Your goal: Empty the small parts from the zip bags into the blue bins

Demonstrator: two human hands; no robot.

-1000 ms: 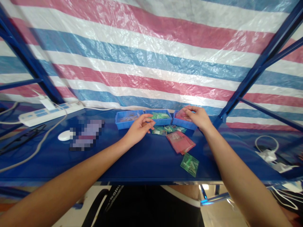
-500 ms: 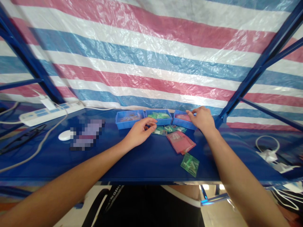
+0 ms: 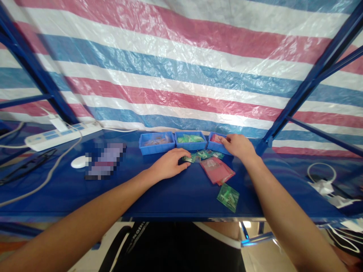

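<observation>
My left hand (image 3: 171, 163) rests low over the blue table, its thumb and fingers apart beside the left end of some small green plastic bags (image 3: 204, 154). My right hand (image 3: 239, 145) reaches over the right blue bin (image 3: 222, 147), with thumb and fingers closed at a red plastic bag (image 3: 216, 138) in it; the fingertips are partly hidden. Nearer to me lies a larger red bag (image 3: 217, 170). Below it is a green bag (image 3: 228, 197) with metal pieces inside.
The middle bin (image 3: 190, 145) holds green bags and the left bin (image 3: 157, 149) clear ones. Further left are a pixelated flat object (image 3: 106, 160), a white oval object (image 3: 79, 162) and a power strip (image 3: 62, 136). A striped sheet (image 3: 181, 75) hangs behind the table.
My left hand has come down and a little toward me, beside the green bags, and its fingers have spread. My right hand has shifted slightly left and down at the right bin.
</observation>
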